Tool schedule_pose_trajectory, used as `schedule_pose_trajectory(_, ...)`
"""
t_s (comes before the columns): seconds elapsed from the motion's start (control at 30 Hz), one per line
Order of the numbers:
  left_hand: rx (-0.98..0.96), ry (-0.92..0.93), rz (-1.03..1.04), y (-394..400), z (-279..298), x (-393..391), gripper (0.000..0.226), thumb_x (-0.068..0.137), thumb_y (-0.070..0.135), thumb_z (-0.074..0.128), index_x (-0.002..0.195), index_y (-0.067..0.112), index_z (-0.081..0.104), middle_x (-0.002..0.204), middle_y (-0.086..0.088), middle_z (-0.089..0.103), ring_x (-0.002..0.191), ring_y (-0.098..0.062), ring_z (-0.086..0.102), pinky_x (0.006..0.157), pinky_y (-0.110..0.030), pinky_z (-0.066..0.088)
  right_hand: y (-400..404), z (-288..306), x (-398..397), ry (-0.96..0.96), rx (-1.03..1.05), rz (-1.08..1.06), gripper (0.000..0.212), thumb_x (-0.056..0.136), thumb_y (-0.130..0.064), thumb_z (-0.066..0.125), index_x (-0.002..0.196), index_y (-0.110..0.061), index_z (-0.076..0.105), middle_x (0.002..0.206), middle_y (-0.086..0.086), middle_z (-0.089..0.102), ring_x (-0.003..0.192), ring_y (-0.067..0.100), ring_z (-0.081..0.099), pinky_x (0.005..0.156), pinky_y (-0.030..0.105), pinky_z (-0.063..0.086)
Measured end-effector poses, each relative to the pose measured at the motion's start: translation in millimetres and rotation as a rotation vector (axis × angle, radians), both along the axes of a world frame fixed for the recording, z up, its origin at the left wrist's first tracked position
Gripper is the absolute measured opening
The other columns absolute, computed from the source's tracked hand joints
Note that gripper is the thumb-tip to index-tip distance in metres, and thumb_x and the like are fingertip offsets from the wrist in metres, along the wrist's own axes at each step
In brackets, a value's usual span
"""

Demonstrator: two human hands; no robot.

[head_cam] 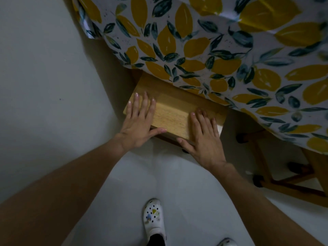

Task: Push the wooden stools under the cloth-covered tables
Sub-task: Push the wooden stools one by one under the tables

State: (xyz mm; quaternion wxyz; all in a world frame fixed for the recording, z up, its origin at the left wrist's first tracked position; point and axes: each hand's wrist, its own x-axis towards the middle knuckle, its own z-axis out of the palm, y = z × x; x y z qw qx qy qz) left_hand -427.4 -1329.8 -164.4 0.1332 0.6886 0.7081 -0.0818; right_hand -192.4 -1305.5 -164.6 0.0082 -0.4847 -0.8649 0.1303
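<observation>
Both forearms reach down to the wooden stool [170, 110]; left hand [138, 125] and right hand [204, 137] lie flat, fingers spread, thumbs hooked over its near edge, gripping nothing. Pale-grained and rigid, it should slide readily. Its far half sits beneath the lemon-print tablecloth [230, 55].

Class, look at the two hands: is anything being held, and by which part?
Nothing is gripped. The left hand and right hand lie flat on the wooden stool's seat, thumbs over its near edge.
</observation>
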Motion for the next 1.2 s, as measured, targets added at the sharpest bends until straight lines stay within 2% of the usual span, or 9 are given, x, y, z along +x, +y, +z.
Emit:
schedule_pose_trajectory(0.13, 0.018, -0.081, -0.035, -16.6, 8.9, 28.8, 0.099, 0.081, 0.075, 0.007, 0.148, 0.004, -0.011, 0.156, -0.017, -0.017, 0.144, -0.026, -0.019, 0.115, -0.042, -0.010, -21.1, 20.9, 25.7, 0.088, -0.009, -0.076, 0.086, 0.091, -0.067, 0.035, 0.153, -0.013, 0.010, 0.162, 0.006, 0.005, 0.149, 0.017, -0.004, 0.121, 0.042, -0.004)
schedule_pose_trajectory(0.2, 0.043, -0.148, -0.056, -23.0, 14.2, 56.4, 0.093, 0.085, 0.068, 0.017, 0.149, 0.004, -0.006, 0.157, -0.015, -0.014, 0.144, -0.025, -0.015, 0.116, -0.040, -0.006, -31.7, 27.1, 49.4, 0.128, 0.000, -0.145, 0.085, 0.091, -0.064, 0.040, 0.153, -0.012, 0.012, 0.162, 0.005, 0.005, 0.149, 0.017, -0.004, 0.121, 0.042, -0.002)
schedule_pose_trajectory(0.37, 0.176, -0.163, -0.236, -23.1, 22.8, 149.7, 0.083, 0.090, 0.054, 0.034, 0.149, 0.001, 0.012, 0.158, -0.018, 0.007, 0.146, -0.029, 0.007, 0.114, -0.046, 0.007, -46.1, 35.0, 135.1, 0.171, 0.050, -0.317, 0.081, 0.091, -0.058, 0.044, 0.151, -0.009, 0.019, 0.161, 0.007, 0.014, 0.149, 0.018, 0.004, 0.121, 0.041, 0.003)
schedule_pose_trajectory(0.53, 0.167, -0.238, -0.409, -13.8, 26.0, 265.8, 0.082, 0.091, 0.051, 0.036, 0.150, 0.004, 0.003, 0.159, -0.012, -0.005, 0.147, -0.025, -0.006, 0.118, -0.041, 0.004, -60.5, 38.7, 245.1, 0.232, 0.104, -0.497, 0.077, 0.092, -0.055, 0.043, 0.150, -0.010, 0.022, 0.160, 0.007, 0.018, 0.149, 0.018, 0.008, 0.121, 0.043, 0.007)
schedule_pose_trajectory(0.63, 0.185, -0.191, -0.507, -9.9, 24.1, 337.3, 0.080, 0.092, 0.049, 0.035, 0.150, 0.003, 0.006, 0.159, -0.014, -0.001, 0.147, -0.028, -0.001, 0.118, -0.042, 0.005, -73.2, 34.6, 314.7, 0.237, 0.112, -0.572, 0.075, 0.093, -0.053, 0.043, 0.149, -0.009, 0.024, 0.159, 0.008, 0.021, 0.148, 0.019, 0.011, 0.121, 0.044, 0.009)
schedule_pose_trajectory(0.9, 0.225, -0.029, -0.695, 4.0, 3.0, 488.3, 0.079, 0.090, 0.051, 0.041, 0.149, 0.004, 0.017, 0.157, -0.013, 0.016, 0.145, -0.027, 0.015, 0.118, -0.042, 0.016, -77.7, 12.3, 454.7, 0.119, 0.064, -0.534, 0.080, 0.088, -0.049, 0.056, 0.148, -0.005, 0.027, 0.158, 0.011, 0.023, 0.148, 0.022, 0.011, 0.119, 0.046, 0.014)
schedule_pose_trajectory(1.0, 0.241, 0.003, -0.726, 20.1, -3.2, 513.2, 0.079, 0.086, 0.052, 0.045, 0.147, 0.006, 0.025, 0.155, -0.013, 0.026, 0.143, -0.026, 0.025, 0.115, -0.042, 0.016, -65.7, 2.1, 473.4, 0.091, 0.072, -0.453, 0.080, 0.087, -0.049, 0.053, 0.148, -0.004, 0.026, 0.158, 0.013, 0.023, 0.148, 0.024, 0.012, 0.120, 0.043, 0.011)
schedule_pose_trajectory(1.1, 0.230, 0.040, -0.716, 35.8, -4.2, 524.4, 0.080, 0.082, 0.055, 0.052, 0.144, 0.008, 0.034, 0.152, -0.011, 0.034, 0.139, -0.025, 0.034, 0.112, -0.044, 0.029, -59.0, -7.2, 475.1, 0.102, 0.092, -0.447, 0.078, 0.088, -0.047, 0.052, 0.146, -0.002, 0.028, 0.156, 0.016, 0.025, 0.147, 0.027, 0.015, 0.120, 0.043, 0.010)
schedule_pose_trajectory(1.2, 0.189, -0.023, -0.694, 46.7, -8.2, 528.0, 0.079, 0.082, 0.053, 0.050, 0.145, 0.009, 0.032, 0.153, -0.009, 0.033, 0.140, -0.025, 0.031, 0.112, -0.047, 0.026, -56.1, -11.2, 471.2, 0.115, 0.130, -0.482, 0.071, 0.090, -0.044, 0.049, 0.143, 0.001, 0.033, 0.153, 0.018, 0.032, 0.145, 0.029, 0.021, 0.119, 0.044, 0.013)
